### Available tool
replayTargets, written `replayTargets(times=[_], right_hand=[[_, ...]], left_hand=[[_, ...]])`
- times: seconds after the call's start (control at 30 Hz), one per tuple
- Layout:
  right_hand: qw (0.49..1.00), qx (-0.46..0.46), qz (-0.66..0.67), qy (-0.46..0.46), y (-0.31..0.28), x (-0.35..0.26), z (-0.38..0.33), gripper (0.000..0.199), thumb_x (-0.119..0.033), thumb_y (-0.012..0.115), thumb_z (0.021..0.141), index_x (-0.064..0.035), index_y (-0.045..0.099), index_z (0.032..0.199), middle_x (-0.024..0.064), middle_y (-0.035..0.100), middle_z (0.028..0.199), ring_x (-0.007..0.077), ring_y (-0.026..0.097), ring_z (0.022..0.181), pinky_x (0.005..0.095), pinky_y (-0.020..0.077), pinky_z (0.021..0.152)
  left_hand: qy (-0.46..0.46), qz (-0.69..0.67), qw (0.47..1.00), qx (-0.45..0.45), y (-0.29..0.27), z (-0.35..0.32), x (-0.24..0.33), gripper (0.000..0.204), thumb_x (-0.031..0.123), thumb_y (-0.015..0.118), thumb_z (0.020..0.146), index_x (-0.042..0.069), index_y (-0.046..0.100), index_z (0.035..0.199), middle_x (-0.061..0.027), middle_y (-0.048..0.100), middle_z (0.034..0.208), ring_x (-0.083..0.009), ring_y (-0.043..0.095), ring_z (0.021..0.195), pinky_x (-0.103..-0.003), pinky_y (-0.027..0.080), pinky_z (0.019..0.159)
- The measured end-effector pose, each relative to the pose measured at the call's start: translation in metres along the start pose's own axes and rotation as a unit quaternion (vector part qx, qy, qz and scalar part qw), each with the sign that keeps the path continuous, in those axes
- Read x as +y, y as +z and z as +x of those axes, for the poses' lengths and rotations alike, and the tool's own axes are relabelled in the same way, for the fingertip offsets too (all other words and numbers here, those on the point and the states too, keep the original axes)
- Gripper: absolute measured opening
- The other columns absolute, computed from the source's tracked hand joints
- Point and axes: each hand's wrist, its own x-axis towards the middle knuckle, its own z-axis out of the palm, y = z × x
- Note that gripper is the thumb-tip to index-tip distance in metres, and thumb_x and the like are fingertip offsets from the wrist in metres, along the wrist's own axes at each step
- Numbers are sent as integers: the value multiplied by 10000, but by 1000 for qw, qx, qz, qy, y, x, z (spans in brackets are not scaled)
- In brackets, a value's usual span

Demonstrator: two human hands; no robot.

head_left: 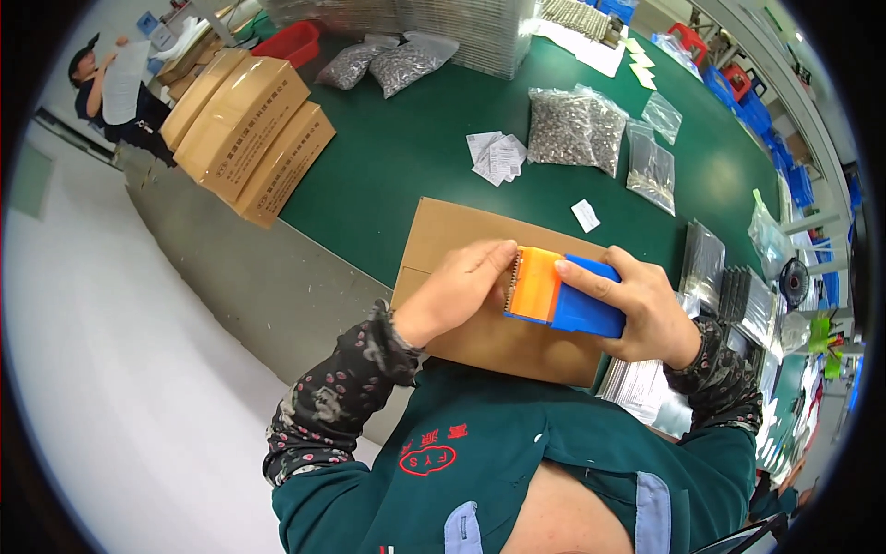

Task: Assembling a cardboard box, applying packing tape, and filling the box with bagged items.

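My right hand [652,312] is wrapped round a blue and orange tape dispenser [583,300], thumb on top and fingers along its far side. At the dispenser's left end is a serrated metal cutting edge. Fingers of my left hand [454,294] are closed together right beside that edge; whatever they pinch is too thin or hidden to make out. Beneath both hands lies a brown cardboard box [448,231], its flat face upward, close against my body. Patterned sleeves cover both forearms.
Taped cartons [245,138] are stacked at the left. On the green table [388,148] lie paper slips [498,157], bags of small metal parts [572,129] and a smaller bag [652,171]. Dark wrapped packs [703,263] stand at the right. Another person [120,92] holds a white sheet at far left.
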Motion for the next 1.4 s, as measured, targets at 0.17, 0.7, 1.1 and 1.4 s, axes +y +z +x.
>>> replayTargets(times=[0.17, 0.7, 1.1, 1.4], right_hand=[[999, -27, -13, 12, -1, 0, 0, 764, -139, 715, 535, -218, 485, 1259, 130, 502, 794, 283, 540, 644, 352, 472, 583], [995, -103, -5, -17, -15, -5, 21, 752, -272, 720, 594, -199, 440, 1288, 149, 534, 849, 300, 549, 646, 365, 477, 587], [982, -183, -51, -20, -7, -16, 60, 678, -296, 653, 594, -167, 492, 1240, 156, 521, 719, 307, 541, 604, 380, 444, 560], [969, -224, -103, -23, 7, -27, 85, 590, -306, 654, 623, -127, 534, 1172, 165, 540, 693, 290, 570, 559, 369, 467, 493]], left_hand=[[-296, -361, 881, -79, -2, -20, 37, 552, 508, 297, 920, 55, 594, 1021, 3, 588, 883, -52, 512, 771, -180, 375, 577], [-290, -431, 853, 56, 14, -21, 15, 254, 228, 501, 910, 39, 622, 792, 73, 491, 610, 1, 375, 515, -165, 300, 452], [-229, -133, 932, 248, -71, -54, -32, 220, 175, 544, 858, 13, 633, 738, 63, 419, 562, -24, 346, 508, -180, 271, 450], [-254, -113, 937, 212, -60, -59, -79, 276, 209, 546, 855, -3, 632, 703, 12, 489, 587, -55, 408, 557, -221, 337, 513]])
